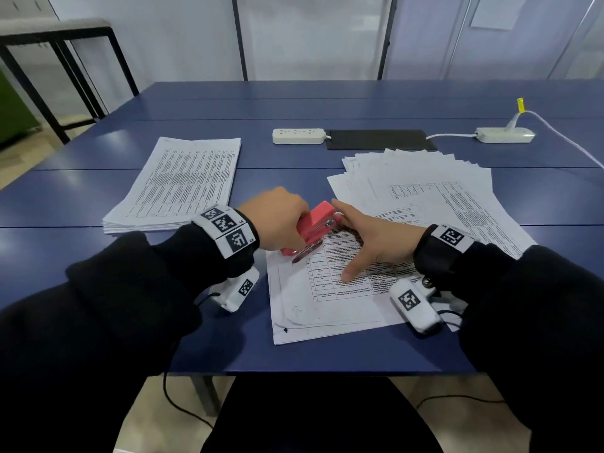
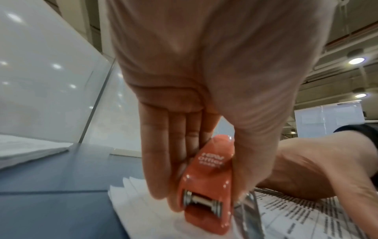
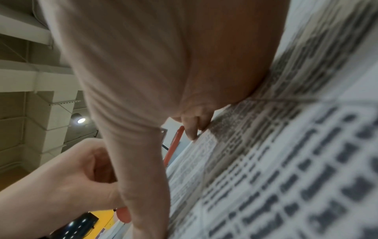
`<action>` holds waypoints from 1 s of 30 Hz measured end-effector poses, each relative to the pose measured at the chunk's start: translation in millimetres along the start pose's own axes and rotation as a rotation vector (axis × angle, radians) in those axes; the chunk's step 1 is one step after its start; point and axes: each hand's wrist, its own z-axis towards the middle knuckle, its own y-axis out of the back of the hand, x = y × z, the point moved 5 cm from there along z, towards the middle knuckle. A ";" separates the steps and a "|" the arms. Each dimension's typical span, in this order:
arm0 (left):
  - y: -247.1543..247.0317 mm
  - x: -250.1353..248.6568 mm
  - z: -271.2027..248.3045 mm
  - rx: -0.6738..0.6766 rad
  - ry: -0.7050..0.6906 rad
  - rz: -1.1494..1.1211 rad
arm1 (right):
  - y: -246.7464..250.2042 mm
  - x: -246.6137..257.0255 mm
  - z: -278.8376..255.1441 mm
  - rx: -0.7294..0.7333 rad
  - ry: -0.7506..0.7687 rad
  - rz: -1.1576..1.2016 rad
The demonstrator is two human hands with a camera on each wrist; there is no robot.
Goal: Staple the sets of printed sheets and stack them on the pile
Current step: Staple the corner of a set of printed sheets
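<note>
A set of printed sheets (image 1: 330, 299) lies on the blue table in front of me. My left hand (image 1: 277, 220) grips a red stapler (image 1: 315, 225) at the set's far left corner, fingers and thumb clamped on its sides (image 2: 204, 177). My right hand (image 1: 369, 240) lies flat on the printed sheets (image 3: 286, 161), fingers straight, thumb spread toward me, fingertips close to the stapler's nose. A neat pile of sheets (image 1: 176, 184) sits to the left. Loose fanned sheets (image 1: 431, 191) lie to the right.
A white power strip (image 1: 299, 136) and a black mat (image 1: 379, 139) lie at the table's far middle. A second power strip (image 1: 505, 135) with a white cable sits far right. A black-framed bench (image 1: 62, 60) stands beyond the table's left corner.
</note>
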 end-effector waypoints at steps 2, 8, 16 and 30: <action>-2.8 -2.1 -0.6 0.020 -0.063 0.035 | 2.2 0.5 -2.1 -0.016 -0.032 -0.017; -2.4 -9.7 0.5 0.107 -0.109 0.139 | 4.4 1.7 -5.2 -0.012 -0.065 -0.010; -4.0 -7.3 -2.1 0.108 -0.198 0.129 | 5.1 0.8 -4.0 -0.002 -0.070 -0.023; -3.5 4.2 -15.2 0.088 -0.151 0.140 | 4.0 2.5 -4.7 0.008 -0.069 -0.045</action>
